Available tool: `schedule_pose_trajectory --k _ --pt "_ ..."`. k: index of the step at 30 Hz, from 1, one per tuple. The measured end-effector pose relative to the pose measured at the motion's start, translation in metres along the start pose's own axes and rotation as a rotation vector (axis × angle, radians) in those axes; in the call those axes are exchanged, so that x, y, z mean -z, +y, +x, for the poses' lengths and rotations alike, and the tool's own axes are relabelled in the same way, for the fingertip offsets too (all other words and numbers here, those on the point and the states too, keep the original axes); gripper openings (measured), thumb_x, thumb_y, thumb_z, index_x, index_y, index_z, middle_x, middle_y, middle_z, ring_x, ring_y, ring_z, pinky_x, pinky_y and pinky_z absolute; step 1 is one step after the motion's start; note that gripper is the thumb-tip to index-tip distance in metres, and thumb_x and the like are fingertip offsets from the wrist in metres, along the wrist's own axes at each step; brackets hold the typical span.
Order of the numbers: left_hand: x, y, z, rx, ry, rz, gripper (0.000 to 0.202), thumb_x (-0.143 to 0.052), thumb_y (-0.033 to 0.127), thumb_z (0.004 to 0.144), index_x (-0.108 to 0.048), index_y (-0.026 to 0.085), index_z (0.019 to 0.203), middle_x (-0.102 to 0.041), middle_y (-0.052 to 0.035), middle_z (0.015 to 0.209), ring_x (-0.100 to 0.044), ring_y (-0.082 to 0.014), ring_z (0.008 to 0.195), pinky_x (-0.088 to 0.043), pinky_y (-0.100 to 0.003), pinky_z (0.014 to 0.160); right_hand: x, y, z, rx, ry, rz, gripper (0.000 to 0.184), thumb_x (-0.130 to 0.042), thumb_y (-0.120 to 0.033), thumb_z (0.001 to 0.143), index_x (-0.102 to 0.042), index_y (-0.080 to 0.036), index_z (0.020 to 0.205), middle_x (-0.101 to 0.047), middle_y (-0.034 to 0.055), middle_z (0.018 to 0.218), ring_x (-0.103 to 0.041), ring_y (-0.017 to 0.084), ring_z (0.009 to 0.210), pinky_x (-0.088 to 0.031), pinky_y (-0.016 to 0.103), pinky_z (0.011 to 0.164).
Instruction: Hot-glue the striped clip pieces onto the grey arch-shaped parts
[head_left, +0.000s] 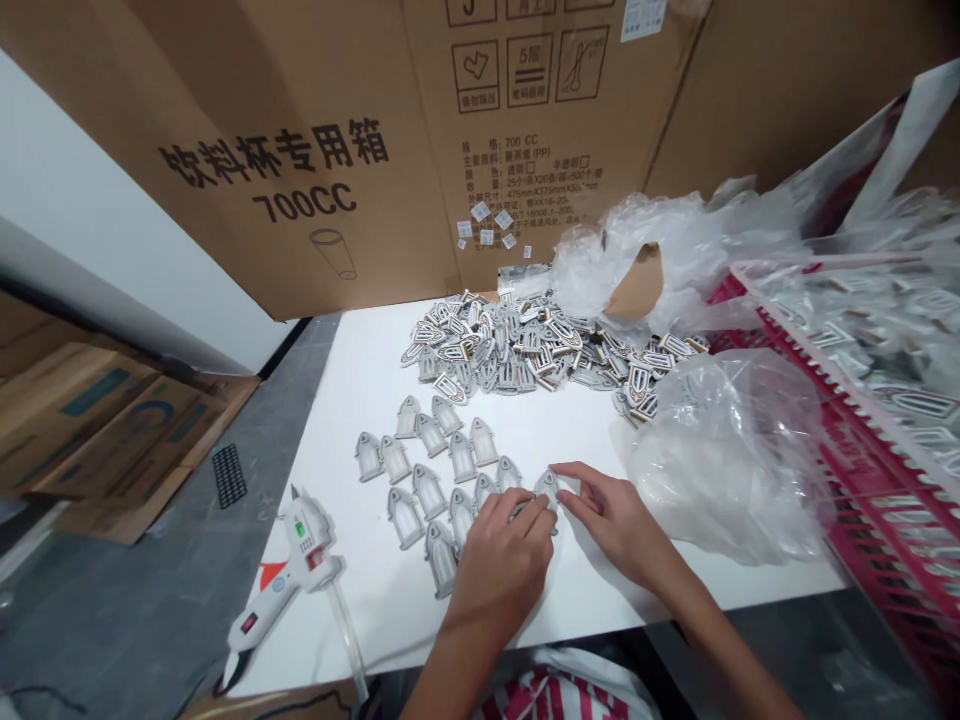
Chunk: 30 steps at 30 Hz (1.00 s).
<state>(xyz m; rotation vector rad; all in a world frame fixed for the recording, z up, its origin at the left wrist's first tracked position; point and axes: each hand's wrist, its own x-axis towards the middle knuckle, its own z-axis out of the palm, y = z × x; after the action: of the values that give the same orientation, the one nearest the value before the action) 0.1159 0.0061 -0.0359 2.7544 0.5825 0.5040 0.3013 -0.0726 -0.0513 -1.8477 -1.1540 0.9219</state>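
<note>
Both hands meet low over the white table. My right hand [619, 515] pinches a small grey arch-shaped piece [548, 484] at its pointed top, between thumb and index finger. Against the lower part of that piece, my left hand [510, 540] has its fingers curled and closed; what lies under them is mostly hidden. Several similar arched pieces [429, 492] lie apart in loose rows left of my hands, pale centres facing up. A few of these are partly covered by my left hand. A white glue gun [289, 570] rests at the table's left edge, its nozzle pointing away from me.
Behind the rows is a heap of arched pieces [495, 345]. Clear plastic bags [720, 450] lie to the right, beside a pink basket [885, 560] holding more pieces. A large cardboard box [300, 100] stands at the table's back. Flattened cartons [112, 430] lie on the left floor.
</note>
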Motion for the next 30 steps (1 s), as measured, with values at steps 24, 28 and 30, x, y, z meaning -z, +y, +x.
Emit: schedule_pose_trajectory --k 24,28,30 --pt "-0.007 0.000 -0.006 -0.056 0.190 0.154 0.016 -0.058 0.006 0.104 -0.069 0.017 0.103 -0.072 -0.0055 0.095 -0.060 -0.0212 0.087 -0.048 -0.039 0.081 0.003 -0.042 0.127 -0.200 0.425 -0.480 0.043 -0.059 -0.031 0.105 -0.053 -0.011 0.143 -0.074 0.0218 0.109 -0.071 0.037 0.104 -0.046 0.042 0.085" --pt "-0.009 -0.001 -0.005 -0.033 0.245 0.153 0.010 -0.064 0.009 0.102 -0.069 0.017 0.101 -0.074 -0.0051 0.102 -0.062 -0.0244 0.101 -0.047 -0.042 0.092 0.002 -0.038 0.138 -0.215 0.482 -0.453 0.041 -0.065 -0.041 0.104 -0.059 -0.014 0.135 -0.074 0.0163 0.109 -0.072 0.032 0.104 -0.052 0.043 0.089" --pt "-0.011 -0.002 -0.004 -0.037 0.280 0.162 0.007 -0.067 0.011 0.101 -0.068 0.018 0.100 -0.075 -0.0041 0.103 -0.062 -0.0251 0.104 -0.046 -0.044 0.096 0.004 -0.034 0.144 -0.217 0.501 -0.419 0.038 -0.066 -0.044 0.105 -0.063 -0.016 0.129 -0.074 0.0101 0.110 -0.072 0.026 0.101 -0.056 0.043 0.091"
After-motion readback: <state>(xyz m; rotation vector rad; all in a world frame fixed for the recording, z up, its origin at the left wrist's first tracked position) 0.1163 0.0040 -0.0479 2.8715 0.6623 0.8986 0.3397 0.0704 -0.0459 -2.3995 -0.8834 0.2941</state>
